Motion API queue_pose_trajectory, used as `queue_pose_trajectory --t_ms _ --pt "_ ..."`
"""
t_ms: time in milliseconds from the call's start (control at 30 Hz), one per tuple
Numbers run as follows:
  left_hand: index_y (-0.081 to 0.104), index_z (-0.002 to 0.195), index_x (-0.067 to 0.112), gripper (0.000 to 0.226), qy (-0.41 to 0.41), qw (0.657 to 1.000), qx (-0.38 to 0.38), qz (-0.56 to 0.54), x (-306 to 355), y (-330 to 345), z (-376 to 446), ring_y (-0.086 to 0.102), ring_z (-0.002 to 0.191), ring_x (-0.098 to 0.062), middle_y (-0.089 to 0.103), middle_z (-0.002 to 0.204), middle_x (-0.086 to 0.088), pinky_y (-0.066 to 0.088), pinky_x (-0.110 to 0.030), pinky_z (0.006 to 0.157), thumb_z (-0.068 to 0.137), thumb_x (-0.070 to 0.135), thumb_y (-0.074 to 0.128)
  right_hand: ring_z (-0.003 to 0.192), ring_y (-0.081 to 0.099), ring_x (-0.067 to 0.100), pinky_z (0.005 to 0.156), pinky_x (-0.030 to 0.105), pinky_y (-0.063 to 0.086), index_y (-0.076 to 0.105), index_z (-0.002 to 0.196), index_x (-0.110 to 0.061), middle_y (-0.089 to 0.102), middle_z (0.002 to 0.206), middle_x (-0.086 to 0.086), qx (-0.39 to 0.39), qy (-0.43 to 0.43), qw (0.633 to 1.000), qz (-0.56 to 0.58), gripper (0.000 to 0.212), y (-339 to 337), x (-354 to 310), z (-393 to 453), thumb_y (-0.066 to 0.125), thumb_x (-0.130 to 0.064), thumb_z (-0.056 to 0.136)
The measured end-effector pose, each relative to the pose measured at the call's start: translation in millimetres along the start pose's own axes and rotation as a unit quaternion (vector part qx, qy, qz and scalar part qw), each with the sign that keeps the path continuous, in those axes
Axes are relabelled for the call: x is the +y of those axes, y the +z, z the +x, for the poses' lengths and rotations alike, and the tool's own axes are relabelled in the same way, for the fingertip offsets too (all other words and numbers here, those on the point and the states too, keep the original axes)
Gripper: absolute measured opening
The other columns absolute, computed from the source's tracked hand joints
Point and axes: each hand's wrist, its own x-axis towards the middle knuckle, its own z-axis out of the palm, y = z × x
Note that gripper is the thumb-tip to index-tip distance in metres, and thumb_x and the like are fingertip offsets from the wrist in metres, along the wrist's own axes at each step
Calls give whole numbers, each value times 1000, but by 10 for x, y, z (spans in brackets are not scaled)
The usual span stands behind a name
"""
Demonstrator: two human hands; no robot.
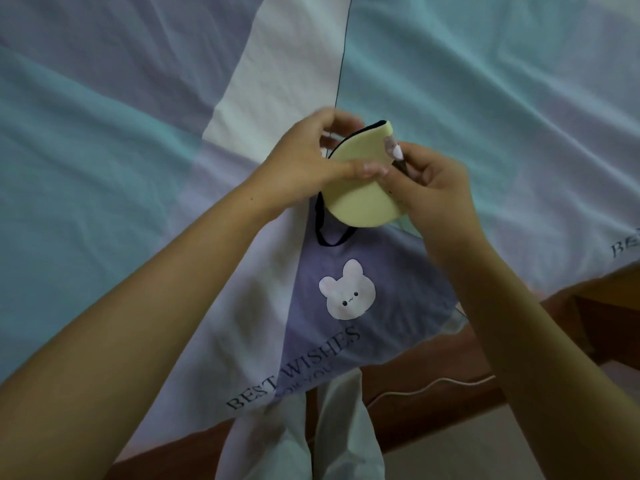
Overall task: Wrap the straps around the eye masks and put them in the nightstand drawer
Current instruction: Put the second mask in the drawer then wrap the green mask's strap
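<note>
Overhead, I look down on two bare forearms meeting above a bed, where both hands work a pale yellow eye mask [360,174] held folded in the air over the bedsheet [104,140]. My left hand [311,161] clasps the mask from its left side, thumb pressed flat across the yellow face and the other fingers curled round the far edge, so its fingers are closed on the mask. My right hand [436,188] comes in from the right, fingertips pinched narrowly on the black strap [332,233] beside the mask's upper right corner, where a small pink-and-white cartoon patch shows. The mask's black backing peeks along its top edge.

Below the mask, the strap hangs free in a loose loop, its lowest part just above or touching the sheet; I cannot tell which. The sheet is a patchwork of mint, lilac and white panels, wrinkled, with a thin dark line running up the middle. Directly under the hanging loop sits a purple panel printed with a white rabbit face [347,294], and beneath it the words "BEST WISHES" in dark letters.

At the lower right, the brown wooden bed frame [450,407] borders the sheet, with a thin white cable [426,384] lying along it. A corner of the sheet drapes off the near edge toward the floor.
</note>
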Motion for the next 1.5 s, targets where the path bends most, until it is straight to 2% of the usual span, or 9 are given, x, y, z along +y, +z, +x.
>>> queue_pose_trajectory --t_ms 233,533,700,833,1000,1133,1233,1333,1500 --pt "68 92 15 9 -60 984 59 -157 -63 -57 -25 71 72 -8 73 81 4 54 -20 58 83 13 71 78 66 12 70 23 56 60 106 -9 68 87 1 142 100 968 183 21 145 52 -91 67 -15 87" --pt "63 88 7 4 -103 847 235 -465 -28 -85 -25 68 69 -19 69 84 -7 59 -32 69 87 4 64 58 60 8 62 13 47 68 75 -15 63 54 -5 -35 71 996 45 12 455 138 -308 70 -7 83" --pt "60 90 12 10 -115 792 321 -506 -160 -250 -28 67 75 -16 67 86 -2 59 -29 70 87 4 65 69 65 14 89 32 44 57 53 -22 50 47 -6 -27 181 922 342 32 320 46 -313 61 -39 81" --pt "61 90 13 10 -111 802 267 -523 -213 -122 -121 69 70 -12 69 86 -1 59 -27 60 89 3 61 116 61 14 102 43 41 58 121 -20 66 122 -1 13 156 769 619 35 292 27 -218 42 -36 94" --pt "62 98 11 9 -91 805 200 -551 -182 -71 -175 71 70 -14 72 85 -3 58 -28 59 92 6 57 95 63 -1 92 26 44 44 136 -26 63 120 -4 43 161 978 122 45 421 107 -86 41 -6 96" --pt "60 90 14 9 -77 818 251 -512 -172 -182 -148 69 60 -14 72 69 3 55 -22 52 92 6 57 60 53 17 74 41 50 68 71 -9 60 58 3 -88 145 970 -176 30 406 121 -219 53 -25 92" --pt "58 95 12 9 -96 822 258 -498 -242 -285 -164 69 57 -12 71 73 1 55 -22 52 93 4 56 45 41 18 68 32 46 49 52 -17 42 42 -5 -104 219 956 163 39 308 15 -265 53 -37 84" --pt "59 98 14 9 -128 858 207 -452 -285 -250 -207 67 64 -15 68 81 -1 54 -28 58 92 7 57 65 66 13 92 39 46 68 69 -17 68 67 -4 -33 182 839 512 29 286 -42 -214 45 -24 86" --pt "58 108 16 15 -54 913 124 -386 -223 -200 -239 68 82 -16 68 98 -3 56 -31 66 93 10 56 91 72 13 87 28 56 58 115 -21 62 123 -3 79 113 903 406 34 510 12 -102 41 2 95"
